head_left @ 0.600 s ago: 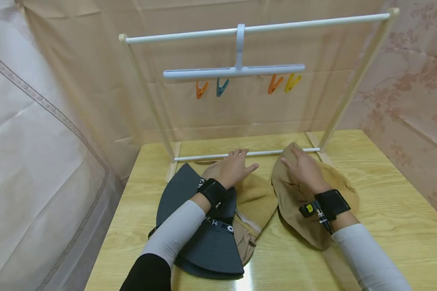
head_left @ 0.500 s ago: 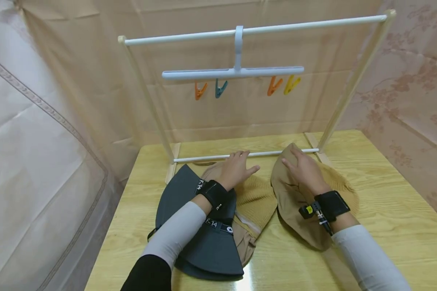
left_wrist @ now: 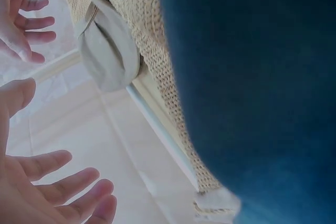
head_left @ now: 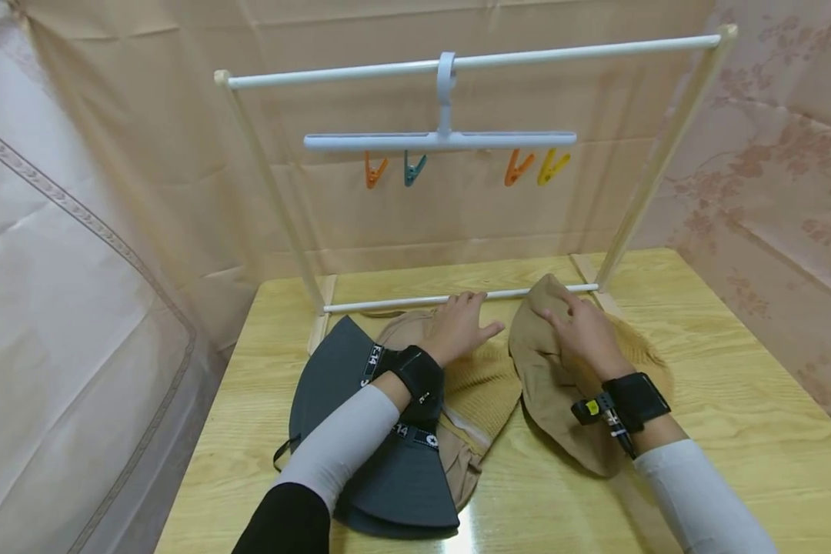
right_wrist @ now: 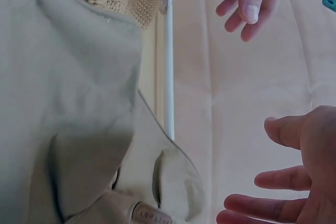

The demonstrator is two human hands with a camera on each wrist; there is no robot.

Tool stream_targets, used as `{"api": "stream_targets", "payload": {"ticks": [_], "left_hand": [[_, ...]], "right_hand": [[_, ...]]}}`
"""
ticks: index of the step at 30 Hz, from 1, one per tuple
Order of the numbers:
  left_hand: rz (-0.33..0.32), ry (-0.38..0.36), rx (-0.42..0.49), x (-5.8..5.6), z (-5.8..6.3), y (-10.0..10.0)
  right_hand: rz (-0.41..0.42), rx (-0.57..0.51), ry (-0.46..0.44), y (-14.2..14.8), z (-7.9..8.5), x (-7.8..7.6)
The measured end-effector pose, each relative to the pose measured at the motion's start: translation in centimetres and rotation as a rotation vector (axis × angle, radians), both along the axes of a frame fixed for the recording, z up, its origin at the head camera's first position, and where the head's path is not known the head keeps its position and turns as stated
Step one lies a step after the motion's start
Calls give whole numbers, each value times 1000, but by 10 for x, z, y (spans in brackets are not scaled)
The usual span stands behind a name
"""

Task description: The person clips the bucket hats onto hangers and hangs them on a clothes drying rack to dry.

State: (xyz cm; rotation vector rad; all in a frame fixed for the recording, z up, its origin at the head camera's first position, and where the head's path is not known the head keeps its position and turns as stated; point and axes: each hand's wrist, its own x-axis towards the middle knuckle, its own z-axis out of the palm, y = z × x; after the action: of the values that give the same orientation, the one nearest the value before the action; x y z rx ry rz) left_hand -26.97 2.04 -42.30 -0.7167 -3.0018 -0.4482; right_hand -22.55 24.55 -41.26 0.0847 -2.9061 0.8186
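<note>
My left hand, fingers extended and thumb spread, hovers over the hats in the head view. In the left wrist view its fingers are apart from the cloth and hold nothing. My right hand is above a khaki fabric hat; the right wrist view shows its fingers spread in the air. Under my left forearm lies a dark grey bucket hat with a black lettered band. Between these two hats, a tan knitted hat is partly covered. More tan knit shows behind the khaki hat.
A white-barred rack stands at the back of the wooden table. From its top bar hangs a pale hanger with an orange clip, a teal clip, another orange clip and a yellow clip. Cloth surrounds the table.
My left hand has shifted slightly right, toward the right hand. The whole head view has drifted a little, so the rack sits further left. The hats lie as before.
</note>
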Motion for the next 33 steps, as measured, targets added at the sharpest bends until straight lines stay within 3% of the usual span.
{"api": "stream_targets", "payload": {"ticks": [4, 9, 18, 25, 33], "left_hand": [[-35, 4, -32, 1, -1, 7], [-72, 9, -4, 3, -4, 16], [-89, -14, 13, 7, -8, 26], [-124, -27, -26, 12, -5, 34], [-172, -21, -44, 19, -9, 48]], "right_hand": [[-7, 2, -14, 6, -3, 2], [-24, 16, -16, 15, -7, 5], [-44, 24, -50, 27, -13, 14], [-64, 57, -77, 34, -19, 20], [-62, 70, 4, 40, -28, 29]]}}
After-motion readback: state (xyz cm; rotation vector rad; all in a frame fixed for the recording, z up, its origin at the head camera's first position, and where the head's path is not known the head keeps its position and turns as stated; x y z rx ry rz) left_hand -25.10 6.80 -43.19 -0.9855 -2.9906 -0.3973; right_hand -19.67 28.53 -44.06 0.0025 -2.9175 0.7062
